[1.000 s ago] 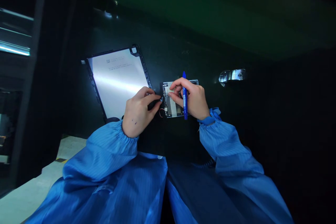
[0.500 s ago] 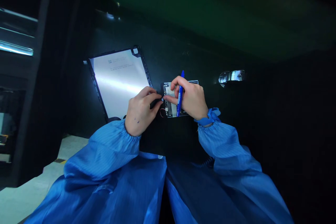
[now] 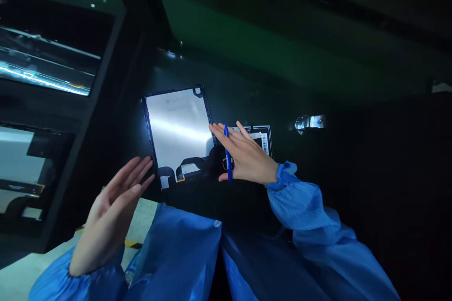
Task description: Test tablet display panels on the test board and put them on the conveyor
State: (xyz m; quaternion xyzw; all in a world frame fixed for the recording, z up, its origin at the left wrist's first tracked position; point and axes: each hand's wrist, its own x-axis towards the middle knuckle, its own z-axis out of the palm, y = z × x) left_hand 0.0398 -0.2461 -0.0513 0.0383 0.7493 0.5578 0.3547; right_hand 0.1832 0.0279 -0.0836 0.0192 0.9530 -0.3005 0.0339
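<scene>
A flat display panel (image 3: 176, 127) with a shiny silver back and black frame lies on the dark bench. At its lower left corner, my left hand (image 3: 116, 202) is open, fingers stretched out beside the frame, holding nothing. My right hand (image 3: 249, 155) reaches flat to the panel's right edge, its fingertips at the frame. A blue pen (image 3: 228, 157) is tucked between its fingers. Partly hidden under that hand lies a circuit board assembly (image 3: 265, 138) with a barcode label; a thin red wire loop shows near the pen.
A shiny curved metal piece (image 3: 310, 123) sits on the bench to the right. On the left, a dark-framed rack (image 3: 106, 56) holds bright reflective panels, with another panel (image 3: 21, 160) lower down. Pale floor with a yellow-black stripe shows below the left side.
My left hand has left the board's edge and moved down-left, its fingers opening. My right hand has stretched leftward to the panel's edge, keeping the pen. The view has shifted.
</scene>
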